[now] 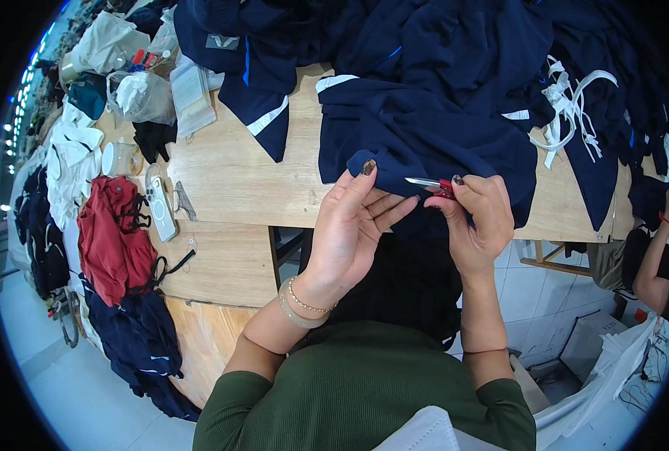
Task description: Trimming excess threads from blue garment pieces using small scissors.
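A navy blue garment [455, 139] with a white strip at one edge lies spread over the table in front of me. My left hand [345, 233] pinches its near edge between thumb and fingers, palm partly turned up. In my right hand [483, 222] is a pair of small red-handled thread snips [441, 188], closed in my fingers. The pale metal blades point left toward the fabric by my left hand. Whether they touch the cloth, I cannot tell.
More navy garments pile across the far side of the wooden table [229, 180]. White cords [567, 109] lie at the right. Leftward are a red backpack [116, 237], a phone [161, 204], a plastic jar [118, 158] and bags. Another person's arm [656, 255] shows at far right.
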{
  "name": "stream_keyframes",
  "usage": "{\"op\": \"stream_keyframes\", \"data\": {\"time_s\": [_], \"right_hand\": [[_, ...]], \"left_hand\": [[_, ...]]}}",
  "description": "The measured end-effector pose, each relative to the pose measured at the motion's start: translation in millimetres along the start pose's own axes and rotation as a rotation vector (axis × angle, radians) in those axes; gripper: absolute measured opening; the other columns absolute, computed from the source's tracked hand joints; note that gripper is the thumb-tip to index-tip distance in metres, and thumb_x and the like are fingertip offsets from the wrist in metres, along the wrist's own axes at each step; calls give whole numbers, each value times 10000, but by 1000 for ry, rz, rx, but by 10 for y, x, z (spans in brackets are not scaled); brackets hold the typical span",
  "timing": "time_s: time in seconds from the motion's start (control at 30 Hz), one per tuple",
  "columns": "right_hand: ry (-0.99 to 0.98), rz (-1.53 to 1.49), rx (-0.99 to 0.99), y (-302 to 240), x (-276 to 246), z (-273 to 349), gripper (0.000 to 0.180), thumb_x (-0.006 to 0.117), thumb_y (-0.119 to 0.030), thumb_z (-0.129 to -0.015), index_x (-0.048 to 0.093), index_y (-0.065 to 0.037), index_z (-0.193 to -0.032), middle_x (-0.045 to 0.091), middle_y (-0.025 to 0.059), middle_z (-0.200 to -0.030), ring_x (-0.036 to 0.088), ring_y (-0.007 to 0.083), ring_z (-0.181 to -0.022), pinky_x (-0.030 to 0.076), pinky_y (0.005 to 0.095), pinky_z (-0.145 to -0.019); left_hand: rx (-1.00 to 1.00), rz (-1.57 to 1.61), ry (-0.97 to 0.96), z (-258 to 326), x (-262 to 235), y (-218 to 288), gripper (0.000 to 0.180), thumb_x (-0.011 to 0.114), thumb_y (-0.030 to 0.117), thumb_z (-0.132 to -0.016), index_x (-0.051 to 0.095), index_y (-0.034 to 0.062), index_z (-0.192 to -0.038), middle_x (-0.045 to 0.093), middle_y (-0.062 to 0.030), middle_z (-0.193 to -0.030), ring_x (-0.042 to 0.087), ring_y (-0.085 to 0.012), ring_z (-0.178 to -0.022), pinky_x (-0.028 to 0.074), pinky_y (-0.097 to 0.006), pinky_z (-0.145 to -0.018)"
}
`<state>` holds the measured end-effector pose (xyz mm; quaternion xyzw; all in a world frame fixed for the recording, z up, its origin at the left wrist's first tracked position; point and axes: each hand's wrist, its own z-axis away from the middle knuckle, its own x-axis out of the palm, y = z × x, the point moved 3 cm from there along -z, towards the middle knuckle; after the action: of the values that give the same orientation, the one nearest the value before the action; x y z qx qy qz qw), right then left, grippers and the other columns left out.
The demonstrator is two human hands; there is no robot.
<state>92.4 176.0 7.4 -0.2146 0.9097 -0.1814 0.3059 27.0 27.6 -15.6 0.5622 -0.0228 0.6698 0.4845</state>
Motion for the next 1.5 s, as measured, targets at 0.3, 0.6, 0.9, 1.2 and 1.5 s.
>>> {"op": "stream_keyframes", "data": {"time_s": [0.3, 0.6, 0.9, 1.2, 1.5], "right_hand": [[-302, -310, 368, 131, 159, 135, 359, 752, 66, -693, 610, -9, -1014, 516, 53, -961, 554, 134, -834, 484, 249, -723], [-217, -784, 954, 409, 142, 61, 149, 632, -122, -919, 645, 17, -870, 582, -49, -775, 496, 25, -715, 412, 156, -721], [-128, -1008, 1121, 734, 50, -96, 118, 684, -165, -878, 708, -50, -864, 689, 13, -854, 598, 65, -799, 418, 203, -815], [-116, -450, 733, 642, 148, -310, 228, 652, -224, -905, 649, -4, -963, 608, 44, -965, 578, 88, -788, 433, 230, -826], [-314, -500, 529, 325, 22, -312, 493, 794, -50, -694, 640, -48, -1162, 650, 60, -1079, 625, 129, -941, 495, 244, -832]], "left_hand": [[-30, 98, -18, -3, -25, 59, 210, 500, 174, -974, 559, 24, -1108, 665, -168, -1091, 652, -236, -1017, 485, -367, -971], [831, -1500, 142, -261, -43, 47, 498, 741, -38, -700, 528, 12, -1147, 571, -145, -1126, 537, -289, -1077, 435, -349, -926], [120, -653, -207, -472, -111, 199, 151, 623, 90, -916, 695, -41, -938, 686, -9, -866, 590, -38, -818, 464, -189, -765], [-140, -105, -168, -455, -129, 158, 239, 556, 152, -968, 646, -42, -1074, 682, -73, -1022, 634, -110, -929, 490, -228, -887], [-85, -103, -11, -399, 40, 122, 238, 573, 165, -957, 655, -23, -1078, 672, -71, -1067, 613, -113, -984, 461, -232, -920]]}}
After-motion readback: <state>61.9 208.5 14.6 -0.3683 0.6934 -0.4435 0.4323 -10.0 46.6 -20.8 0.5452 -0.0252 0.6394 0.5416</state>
